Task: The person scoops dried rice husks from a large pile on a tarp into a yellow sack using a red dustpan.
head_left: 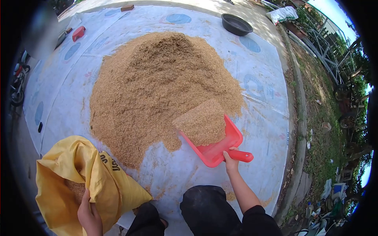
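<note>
A large heap of golden-brown husks (157, 78) lies spread on a white tarp. My right hand (231, 156) grips the handle of a red dustpan (216, 153), whose pan is loaded with husks at the heap's near right edge. At the lower left, my left hand (89, 214) pinches the rim of a yellow sack (112, 185) with dark print on it. The sack's mouth gapes toward me, and some husks show inside. How full it is cannot be seen.
The white tarp (260, 118) reaches around the heap. A black basin (237, 25) stands at its far right edge; a red object (78, 34) and a brick (127, 8) lie at the far left. A motorbike (19, 84) is at left. Metal frames (328, 47) and clutter line the grassy right side.
</note>
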Motion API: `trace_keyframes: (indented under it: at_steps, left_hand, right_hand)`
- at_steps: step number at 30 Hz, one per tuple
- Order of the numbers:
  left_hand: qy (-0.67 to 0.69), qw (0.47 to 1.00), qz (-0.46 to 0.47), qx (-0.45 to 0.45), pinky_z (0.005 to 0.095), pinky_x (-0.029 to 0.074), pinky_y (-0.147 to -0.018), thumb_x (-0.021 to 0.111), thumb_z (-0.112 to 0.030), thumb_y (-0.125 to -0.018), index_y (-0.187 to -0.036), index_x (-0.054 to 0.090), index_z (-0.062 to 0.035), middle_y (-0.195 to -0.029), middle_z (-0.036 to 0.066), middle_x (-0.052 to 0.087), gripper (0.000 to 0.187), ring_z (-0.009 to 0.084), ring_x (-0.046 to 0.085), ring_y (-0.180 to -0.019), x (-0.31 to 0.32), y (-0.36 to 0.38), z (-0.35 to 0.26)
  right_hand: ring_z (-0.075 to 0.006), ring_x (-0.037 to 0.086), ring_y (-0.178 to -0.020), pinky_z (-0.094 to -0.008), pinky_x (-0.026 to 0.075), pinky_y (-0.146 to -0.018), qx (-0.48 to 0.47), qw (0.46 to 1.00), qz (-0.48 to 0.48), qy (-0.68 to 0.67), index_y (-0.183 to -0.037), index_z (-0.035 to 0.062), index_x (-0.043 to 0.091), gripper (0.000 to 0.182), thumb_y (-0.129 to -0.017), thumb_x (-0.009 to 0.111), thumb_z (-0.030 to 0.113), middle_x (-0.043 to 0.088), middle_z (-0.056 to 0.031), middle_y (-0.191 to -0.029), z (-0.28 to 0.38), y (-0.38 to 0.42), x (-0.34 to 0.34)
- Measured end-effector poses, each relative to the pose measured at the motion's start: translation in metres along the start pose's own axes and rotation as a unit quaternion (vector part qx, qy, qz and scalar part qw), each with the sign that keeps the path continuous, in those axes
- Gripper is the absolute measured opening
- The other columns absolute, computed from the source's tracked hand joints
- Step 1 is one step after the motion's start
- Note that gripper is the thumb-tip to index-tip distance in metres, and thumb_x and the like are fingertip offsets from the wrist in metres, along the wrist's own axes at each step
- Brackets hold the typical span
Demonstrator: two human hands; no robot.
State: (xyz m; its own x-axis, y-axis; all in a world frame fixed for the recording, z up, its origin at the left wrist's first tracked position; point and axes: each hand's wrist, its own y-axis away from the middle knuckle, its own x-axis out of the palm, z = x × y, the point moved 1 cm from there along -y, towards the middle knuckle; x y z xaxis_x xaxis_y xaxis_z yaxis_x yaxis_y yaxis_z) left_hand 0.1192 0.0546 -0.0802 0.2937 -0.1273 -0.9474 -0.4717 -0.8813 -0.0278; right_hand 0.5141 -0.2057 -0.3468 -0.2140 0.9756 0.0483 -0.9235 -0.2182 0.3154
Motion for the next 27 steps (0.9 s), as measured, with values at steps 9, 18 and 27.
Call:
trace_keyframes:
  at_steps: [9,18,27]
  left_hand:
    - [-0.097,0.985,0.129,-0.060,0.0400,0.045,-0.073,0.078,-0.022,-0.059,-0.122,0.051,-0.0037,-0.091,0.016,0.063,0.071,0.0340,0.060,-0.083,-0.032,0.019,-0.012]
    - [-0.101,0.982,0.129,-0.095,0.0414,0.042,-0.072,0.069,-0.018,-0.069,-0.100,0.060,-0.0106,-0.076,0.011,0.064,0.033,0.0303,0.061,-0.076,-0.052,0.049,0.012]
    - [-0.133,0.973,0.190,-0.023,0.0394,0.045,-0.070,0.053,-0.007,-0.071,-0.082,0.066,-0.0121,-0.069,0.009,0.063,0.018,0.0264,0.063,-0.072,-0.062,0.074,0.017]
  right_hand:
    - [-0.0099,0.052,-0.076,-0.0225,0.047,-0.060,-0.180,0.981,0.070,0.032,-0.100,0.0143,0.043,0.032,-0.079,0.064,0.002,0.047,-0.0018,-0.093,0.033,-0.037,0.067]
    - [-0.0110,0.048,-0.085,-0.0249,0.044,-0.073,-0.095,0.968,0.233,-0.019,-0.096,0.0099,0.047,0.031,-0.074,0.066,0.001,0.045,-0.0018,-0.095,0.166,0.005,0.131]
    - [-0.0116,0.047,-0.089,-0.0264,0.043,-0.079,-0.181,0.843,0.501,0.077,-0.096,0.0102,0.047,0.031,-0.072,0.063,-0.002,0.045,-0.0015,-0.094,0.275,0.093,0.247]
